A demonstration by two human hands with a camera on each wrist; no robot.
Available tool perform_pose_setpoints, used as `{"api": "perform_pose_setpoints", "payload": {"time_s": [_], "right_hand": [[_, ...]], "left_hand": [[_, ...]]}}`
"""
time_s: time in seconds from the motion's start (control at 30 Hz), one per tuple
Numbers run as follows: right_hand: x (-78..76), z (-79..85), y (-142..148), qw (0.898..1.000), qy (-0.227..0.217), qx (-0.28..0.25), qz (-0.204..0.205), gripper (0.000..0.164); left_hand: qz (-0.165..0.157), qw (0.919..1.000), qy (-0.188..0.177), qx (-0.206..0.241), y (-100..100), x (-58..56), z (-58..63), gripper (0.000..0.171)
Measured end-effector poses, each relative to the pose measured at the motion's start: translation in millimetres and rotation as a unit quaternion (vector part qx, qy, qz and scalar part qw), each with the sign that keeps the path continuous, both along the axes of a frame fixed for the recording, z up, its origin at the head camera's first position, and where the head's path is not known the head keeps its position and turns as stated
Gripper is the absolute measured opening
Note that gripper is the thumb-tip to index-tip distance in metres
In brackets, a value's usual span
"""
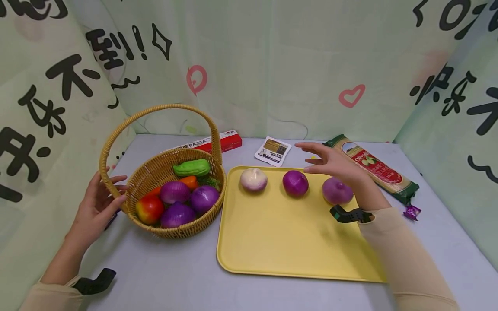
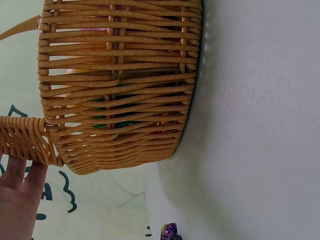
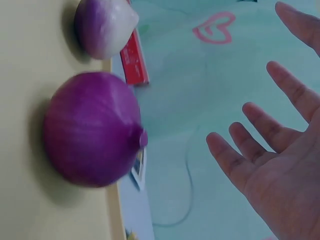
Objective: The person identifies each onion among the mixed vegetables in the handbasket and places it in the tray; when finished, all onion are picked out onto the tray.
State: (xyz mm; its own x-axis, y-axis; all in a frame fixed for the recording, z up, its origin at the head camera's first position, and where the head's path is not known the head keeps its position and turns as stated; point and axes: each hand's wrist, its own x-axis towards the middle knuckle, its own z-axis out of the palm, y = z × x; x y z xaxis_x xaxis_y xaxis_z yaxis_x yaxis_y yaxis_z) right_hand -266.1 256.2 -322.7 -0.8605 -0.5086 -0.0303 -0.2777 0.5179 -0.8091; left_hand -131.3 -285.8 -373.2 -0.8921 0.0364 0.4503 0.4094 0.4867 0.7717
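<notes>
The left hand (image 1: 95,205) grips the handle (image 1: 104,160) of the wicker basket (image 1: 173,233), which holds vegetables beside the yellow tray (image 1: 280,242). Over the tray's far side, the right hand (image 1: 330,163) hovers released, fingers spread, near a row of three: whitish onion (image 1: 253,180), deep purple onion (image 1: 295,183), lighter purple onion (image 1: 334,191).

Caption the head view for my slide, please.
Left hand holds a wicker basket by its handle; right hand hovers near three vegetables on a yellow tray.
</notes>
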Motion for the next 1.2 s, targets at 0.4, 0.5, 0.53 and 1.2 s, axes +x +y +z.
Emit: {"api": "perform_pose_setpoints", "payload": {"time_s": [0.4, 0.5, 0.53, 1.2], "right_hand": [[-8.0, 8.8, -48.7, 0.996, 0.005, -0.033, 0.079, 0.062], [-9.8, 10.9, -59.4, 0.994, 0.005, -0.044, 0.102, 0.062], [-10.2, 11.5, -62.3, 0.993, 0.003, -0.046, 0.107, 0.062], [-8.0, 20.9, -119.5, 0.980, 0.005, -0.068, 0.189, 0.065]], "left_hand": [[-0.009, 0.9999, 0.008, 0.005, -0.4, -1.0, -0.5, 0.081], [-0.011, 0.9999, 0.008, 0.006, -0.7, -1.3, -0.4, 0.080], [-0.013, 0.9998, 0.009, 0.007, -0.9, -1.4, -0.5, 0.080], [-0.021, 0.9996, 0.004, 0.018, -1.2, -1.5, 0.1, 0.079]]}}
